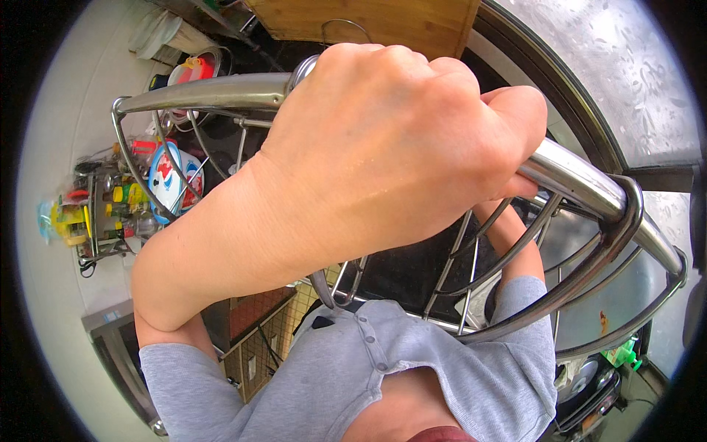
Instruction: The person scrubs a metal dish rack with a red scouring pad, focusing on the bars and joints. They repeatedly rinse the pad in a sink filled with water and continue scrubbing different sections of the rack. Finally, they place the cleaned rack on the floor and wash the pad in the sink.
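Close before the camera, my left hand [397, 132] is closed around the thick tubular bar [574, 171] of a stainless steel wire rack, its back turned up. The bar comes out on both sides of the hand. Curved metal rods [585, 271] run down from it on the right, and more rods hang at its left end. My right forearm [513, 243] reaches up through or behind the rods. My right hand is hidden behind the left one, so what it touches cannot be seen. A fingertip shows below the bar; whose hand it belongs to is unclear.
A black countertop [397, 276] lies below the rack. A wooden board [370, 22] is at the top and a frosted window [624, 72] at the right. A white-and-blue tub [165, 177] and several bottles [130, 193] stand left. A green bottle [621, 352] is lower right.
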The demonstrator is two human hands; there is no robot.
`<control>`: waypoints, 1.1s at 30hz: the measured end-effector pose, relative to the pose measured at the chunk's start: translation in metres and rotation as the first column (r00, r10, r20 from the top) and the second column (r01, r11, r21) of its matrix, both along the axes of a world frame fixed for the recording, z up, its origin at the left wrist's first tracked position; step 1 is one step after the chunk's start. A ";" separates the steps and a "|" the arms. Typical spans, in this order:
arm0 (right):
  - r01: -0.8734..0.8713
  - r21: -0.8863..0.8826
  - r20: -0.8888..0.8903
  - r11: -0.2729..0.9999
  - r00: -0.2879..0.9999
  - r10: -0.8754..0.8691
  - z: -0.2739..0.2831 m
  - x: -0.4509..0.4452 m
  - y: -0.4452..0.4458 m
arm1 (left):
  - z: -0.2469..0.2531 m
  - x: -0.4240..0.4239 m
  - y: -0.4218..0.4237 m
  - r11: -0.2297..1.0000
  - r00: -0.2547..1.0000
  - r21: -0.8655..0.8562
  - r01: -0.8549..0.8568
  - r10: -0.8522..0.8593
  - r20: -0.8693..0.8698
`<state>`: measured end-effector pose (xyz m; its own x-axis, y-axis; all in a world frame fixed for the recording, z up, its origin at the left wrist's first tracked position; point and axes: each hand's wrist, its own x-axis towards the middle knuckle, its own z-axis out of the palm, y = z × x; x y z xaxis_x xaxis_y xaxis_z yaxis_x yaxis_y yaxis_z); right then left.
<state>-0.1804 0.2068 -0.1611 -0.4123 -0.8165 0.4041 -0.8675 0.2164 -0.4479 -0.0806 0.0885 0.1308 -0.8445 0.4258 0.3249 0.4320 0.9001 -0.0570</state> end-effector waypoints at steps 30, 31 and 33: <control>-0.074 -0.061 0.013 0.995 0.997 0.075 -0.009 0.028 0.002 | 0.003 -0.007 0.000 1.000 1.000 0.004 0.020 -0.020 -0.006; -0.082 -0.067 0.012 0.994 0.996 0.083 -0.010 0.029 0.002 | 0.002 -0.007 0.000 1.000 1.000 0.004 0.012 -0.012 -0.008; -0.118 -0.099 0.008 0.988 0.993 0.119 -0.012 0.033 0.001 | -0.001 -0.005 -0.001 1.000 1.000 0.004 -0.009 0.009 -0.008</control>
